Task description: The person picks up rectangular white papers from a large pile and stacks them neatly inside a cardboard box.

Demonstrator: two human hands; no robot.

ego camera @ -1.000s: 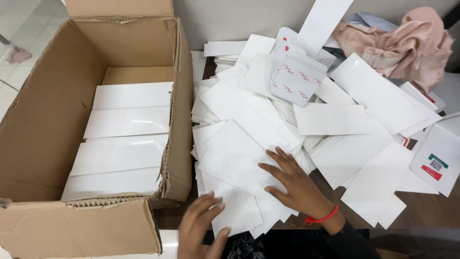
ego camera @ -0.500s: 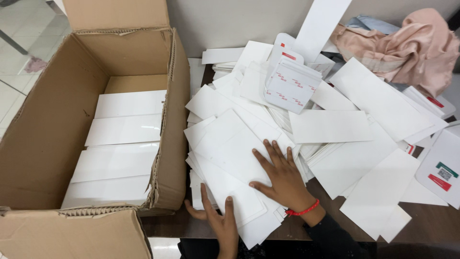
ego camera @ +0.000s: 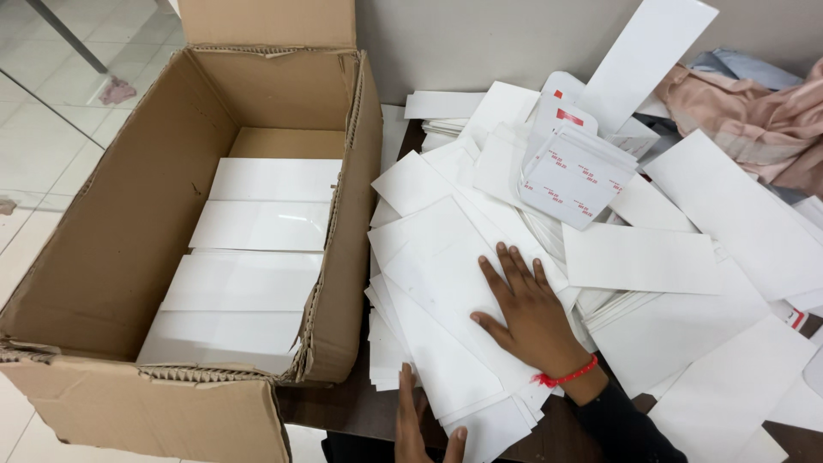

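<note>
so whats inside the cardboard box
The cardboard box holds white cards laid flat in overlapping rows; a strip of bare brown floor shows at the far end. Whatever lies beneath the cards is covered.

We take this for a small packing or mailing workroom rather than a home kitchen or a shop floor. A dark wooden table (ego camera: 360,411) stands against a plain grey wall (ego camera: 463,43) and is heaped with loose white paper sleeves (ego camera: 634,257) and a bundle of white slips printed in red (ego camera: 574,176). Beside it an open corrugated cardboard box (ego camera: 103,249) holds neat stacked rows of the same white sleeves (ego camera: 257,227). We see pale glossy floor tiles (ego camera: 51,111) on the left and a crumpled pink cloth (ego camera: 746,120) at the table's far corner.
</note>
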